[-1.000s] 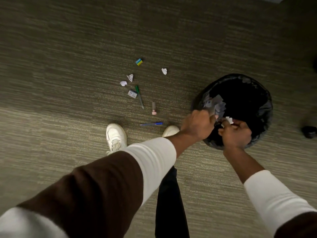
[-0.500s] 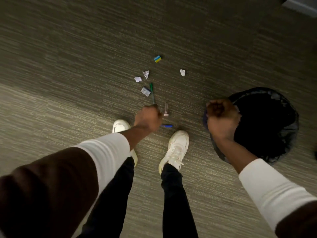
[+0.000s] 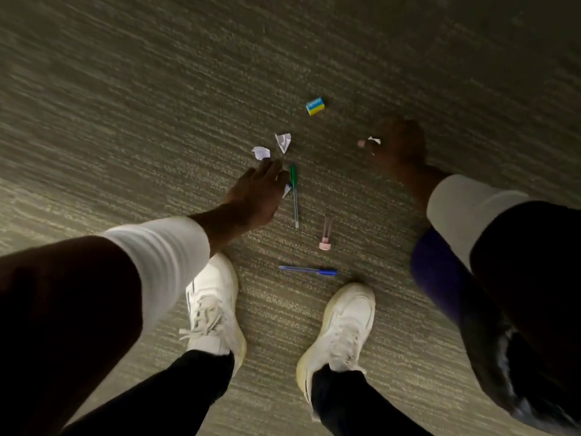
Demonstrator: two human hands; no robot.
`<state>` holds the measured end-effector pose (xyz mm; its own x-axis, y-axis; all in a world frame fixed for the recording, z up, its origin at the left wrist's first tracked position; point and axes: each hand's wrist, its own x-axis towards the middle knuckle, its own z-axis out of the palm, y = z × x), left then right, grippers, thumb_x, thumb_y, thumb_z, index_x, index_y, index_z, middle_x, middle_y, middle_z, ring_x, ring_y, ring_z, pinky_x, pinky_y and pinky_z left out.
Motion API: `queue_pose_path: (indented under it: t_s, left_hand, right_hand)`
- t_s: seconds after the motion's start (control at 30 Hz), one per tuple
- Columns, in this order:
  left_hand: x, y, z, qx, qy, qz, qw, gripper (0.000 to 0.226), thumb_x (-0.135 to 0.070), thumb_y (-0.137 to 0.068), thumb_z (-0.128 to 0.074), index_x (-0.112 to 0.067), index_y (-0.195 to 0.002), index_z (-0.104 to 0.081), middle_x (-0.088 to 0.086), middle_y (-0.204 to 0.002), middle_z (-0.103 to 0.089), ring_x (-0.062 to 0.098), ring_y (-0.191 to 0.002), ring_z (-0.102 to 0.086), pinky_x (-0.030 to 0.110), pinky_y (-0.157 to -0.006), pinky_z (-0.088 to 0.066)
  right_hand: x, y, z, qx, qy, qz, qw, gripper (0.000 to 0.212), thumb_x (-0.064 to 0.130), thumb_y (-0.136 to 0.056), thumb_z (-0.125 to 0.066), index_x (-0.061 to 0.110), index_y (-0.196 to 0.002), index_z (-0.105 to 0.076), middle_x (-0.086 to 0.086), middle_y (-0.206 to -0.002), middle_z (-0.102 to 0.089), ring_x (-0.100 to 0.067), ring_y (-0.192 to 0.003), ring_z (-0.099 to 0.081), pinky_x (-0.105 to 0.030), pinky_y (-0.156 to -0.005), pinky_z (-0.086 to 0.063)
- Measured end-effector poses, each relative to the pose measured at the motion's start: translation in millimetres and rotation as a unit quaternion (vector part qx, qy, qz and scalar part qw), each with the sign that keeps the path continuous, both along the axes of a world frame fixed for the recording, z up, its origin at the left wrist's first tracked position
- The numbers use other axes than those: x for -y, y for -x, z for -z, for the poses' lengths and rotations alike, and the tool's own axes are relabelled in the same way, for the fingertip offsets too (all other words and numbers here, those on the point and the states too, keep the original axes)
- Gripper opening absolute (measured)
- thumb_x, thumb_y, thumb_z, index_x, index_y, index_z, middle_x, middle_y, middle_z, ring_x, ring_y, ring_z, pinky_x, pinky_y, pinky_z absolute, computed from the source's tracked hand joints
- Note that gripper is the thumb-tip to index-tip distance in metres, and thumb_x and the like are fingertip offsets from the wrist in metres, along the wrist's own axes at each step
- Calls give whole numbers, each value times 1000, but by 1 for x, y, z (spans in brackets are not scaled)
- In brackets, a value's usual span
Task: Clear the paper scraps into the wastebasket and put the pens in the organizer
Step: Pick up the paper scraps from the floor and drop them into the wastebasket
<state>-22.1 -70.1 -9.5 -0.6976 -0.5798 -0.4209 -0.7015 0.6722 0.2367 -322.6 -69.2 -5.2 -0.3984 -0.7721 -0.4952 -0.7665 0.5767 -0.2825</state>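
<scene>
My left hand [image 3: 257,193] reaches down to the carpet, fingers spread over a small white scrap [image 3: 286,191] beside the green pen [image 3: 294,196]. Two crumpled paper scraps [image 3: 261,152] [image 3: 283,141] lie just beyond its fingertips. My right hand [image 3: 397,146], blurred, pinches another white scrap [image 3: 374,140] between thumb and fingers. A blue pen [image 3: 308,270] lies crosswise in front of my shoes. The black-lined wastebasket [image 3: 440,278] sits at the right, mostly hidden by my right arm. No organizer is in view.
A blue and yellow eraser [image 3: 315,106] lies furthest out on the carpet. A small pink-capped clear tube [image 3: 326,236] rests between the two pens. My white shoes [image 3: 217,306] [image 3: 342,325] stand just behind the blue pen.
Both hands left the wastebasket and swung left and down to the floor. The left now covers the scrap by the green pen; the right has reached the lone scrap.
</scene>
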Motion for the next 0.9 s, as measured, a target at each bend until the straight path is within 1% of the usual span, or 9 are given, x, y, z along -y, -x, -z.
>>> queue_pose_path:
  t_s: [0.1,0.2,0.37,0.43,0.53,0.63,0.7,0.8,0.9]
  left_hand:
    - [8,3,26,-27,4,65,997,53,-15,-94,-59,0,-143,-48,22,-147,-50,41,-131,-52,53,-96,-55]
    - [10,-1,38,-26,11,85,996,52,-13,-98,-39,-1,-148,-44,23,-155,-42,40,-138,-46,52,-102,-52]
    - [8,-1,42,-3,-2,99,995,54,-6,-100,-48,6,-152,-36,25,-150,-44,41,-136,-47,51,-106,-49]
    - [8,-3,35,-3,-9,82,997,47,-11,-100,-50,5,-143,-47,23,-138,-54,41,-131,-51,51,-101,-51]
    - [12,-9,22,12,13,26,999,35,-21,-98,-48,-4,-128,-58,17,-131,-60,36,-124,-56,48,-94,-50]
    - [18,-17,20,30,14,-9,999,35,-16,-100,-43,-4,-129,-59,17,-140,-57,35,-127,-55,47,-95,-52]
    - [20,-24,19,10,4,-32,999,37,-10,-99,-47,-3,-134,-56,16,-141,-57,35,-128,-54,47,-95,-54]
    - [22,-34,18,-19,31,-55,998,39,-13,-94,-55,-8,-133,-57,13,-147,-53,34,-131,-50,45,-97,-49]
    - [25,-34,21,-40,44,-102,993,42,-21,-92,-63,-12,-133,-59,14,-154,-41,36,-143,-39,47,-98,-50]
  right_hand:
    - [6,8,30,37,13,43,998,48,33,-76,-92,10,-111,-69,-14,-108,-73,-34,-106,-72,-45,-90,-59]
    - [6,11,52,114,63,91,987,27,9,-79,-87,14,-96,-67,-1,-79,-65,-38,-86,-76,-59,-75,-63]
    - [16,9,65,101,47,89,990,39,-4,-83,-77,29,-69,-61,8,-69,-62,-12,-65,-68,-55,-70,-65]
    - [25,3,58,96,35,71,992,33,-5,-87,-68,24,-72,-64,0,-72,-68,-18,-70,-71,-54,-75,-65]
    - [44,-16,42,52,53,12,997,14,5,-90,-64,10,-90,-77,-12,-94,-79,-29,-92,-76,-47,-88,-62]
    - [67,-41,27,6,98,-27,995,23,17,-94,-63,4,-101,-81,-17,-103,-80,-29,-99,-74,-30,-85,-52]
    - [81,-57,23,-8,102,-41,994,32,27,-97,-63,3,-111,-79,-18,-113,-77,-30,-106,-72,-27,-84,-48]
    - [90,-82,25,-3,79,-80,994,64,58,-91,-67,1,-121,-72,-21,-127,-70,-35,-123,-65,-39,-101,-52]
    - [85,-107,28,-13,48,-137,989,102,84,-75,-67,1,-134,-59,-21,-142,-58,-37,-134,-54,-47,-106,-52]
